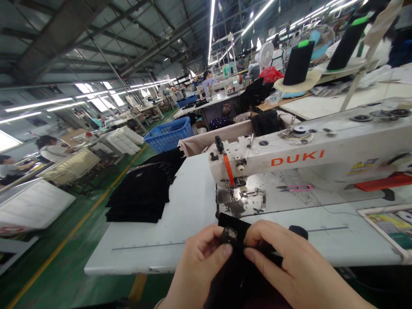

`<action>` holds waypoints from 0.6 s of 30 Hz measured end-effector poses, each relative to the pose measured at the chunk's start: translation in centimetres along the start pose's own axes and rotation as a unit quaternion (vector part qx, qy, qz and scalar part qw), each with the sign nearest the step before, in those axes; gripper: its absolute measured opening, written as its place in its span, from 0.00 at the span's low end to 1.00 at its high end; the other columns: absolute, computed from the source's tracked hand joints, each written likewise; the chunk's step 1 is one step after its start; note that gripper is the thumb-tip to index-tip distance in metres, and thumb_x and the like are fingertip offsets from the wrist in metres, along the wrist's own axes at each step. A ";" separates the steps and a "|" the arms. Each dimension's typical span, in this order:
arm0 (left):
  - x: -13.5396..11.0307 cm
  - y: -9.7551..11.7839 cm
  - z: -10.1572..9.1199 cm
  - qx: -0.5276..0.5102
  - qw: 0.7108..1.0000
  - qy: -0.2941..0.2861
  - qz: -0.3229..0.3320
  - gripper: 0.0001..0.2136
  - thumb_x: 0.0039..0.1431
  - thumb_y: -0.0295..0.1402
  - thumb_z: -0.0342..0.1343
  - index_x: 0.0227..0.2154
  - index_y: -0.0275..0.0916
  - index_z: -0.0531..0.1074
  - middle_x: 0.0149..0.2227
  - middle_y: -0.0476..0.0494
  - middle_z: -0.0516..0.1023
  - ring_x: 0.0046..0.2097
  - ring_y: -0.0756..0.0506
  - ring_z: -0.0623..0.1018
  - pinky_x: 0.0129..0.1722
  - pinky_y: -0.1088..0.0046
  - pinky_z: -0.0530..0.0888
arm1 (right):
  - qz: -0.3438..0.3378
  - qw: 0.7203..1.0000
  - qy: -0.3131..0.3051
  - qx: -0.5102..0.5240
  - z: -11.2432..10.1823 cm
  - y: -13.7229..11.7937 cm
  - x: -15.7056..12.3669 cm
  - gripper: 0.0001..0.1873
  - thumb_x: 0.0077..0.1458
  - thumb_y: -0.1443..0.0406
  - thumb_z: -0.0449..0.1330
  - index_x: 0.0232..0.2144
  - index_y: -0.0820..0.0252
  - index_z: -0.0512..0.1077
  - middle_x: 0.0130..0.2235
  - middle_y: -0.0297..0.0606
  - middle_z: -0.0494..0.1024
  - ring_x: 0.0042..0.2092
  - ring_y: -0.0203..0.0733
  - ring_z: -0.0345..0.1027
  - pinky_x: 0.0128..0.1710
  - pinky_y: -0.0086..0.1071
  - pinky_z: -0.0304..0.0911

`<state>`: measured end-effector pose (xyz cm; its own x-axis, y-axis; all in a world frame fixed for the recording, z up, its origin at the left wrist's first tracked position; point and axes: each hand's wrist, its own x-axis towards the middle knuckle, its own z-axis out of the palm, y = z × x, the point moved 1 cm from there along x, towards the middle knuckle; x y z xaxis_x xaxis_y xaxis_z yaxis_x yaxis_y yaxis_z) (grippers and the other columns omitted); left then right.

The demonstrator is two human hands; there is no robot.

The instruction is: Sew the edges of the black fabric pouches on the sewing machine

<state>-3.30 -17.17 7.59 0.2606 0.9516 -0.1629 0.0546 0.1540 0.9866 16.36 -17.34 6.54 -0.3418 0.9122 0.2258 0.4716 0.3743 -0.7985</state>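
Note:
My left hand and my right hand both pinch a piece of black fabric at the near edge of the white table. The thumbs and forefingers meet over a small folded part of the cloth, where a shiny label or patch shows. The fabric runs down toward me between the hands. Just beyond it stands the white DUKI sewing machine, its needle and presser foot a short way behind the cloth's far edge.
A stack of black fabric pieces lies on the table's left end. Pink thread snips rest on the machine bed. A blue basket stands behind, black thread cones at the right. Other people work at distant tables.

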 end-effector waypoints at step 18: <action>15.2 -5.7 -5.8 0.561 0.823 0.025 0.089 0.05 0.60 0.26 0.55 0.38 0.36 0.74 0.43 0.38 0.74 0.51 0.37 0.71 0.53 0.55 0.67 | -0.217 0.947 -0.082 -0.221 8.7 10.1 8.5 0.13 0.58 0.73 0.57 0.44 0.62 0.76 0.37 0.44 0.77 0.41 0.49 0.71 0.42 0.42 0.70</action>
<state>-5.22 -2.02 -0.47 0.3222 0.9466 0.0118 0.8825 -0.3049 0.3582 11.18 -7.20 -4.44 -0.6861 0.6313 0.3615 0.5388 0.7749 -0.3305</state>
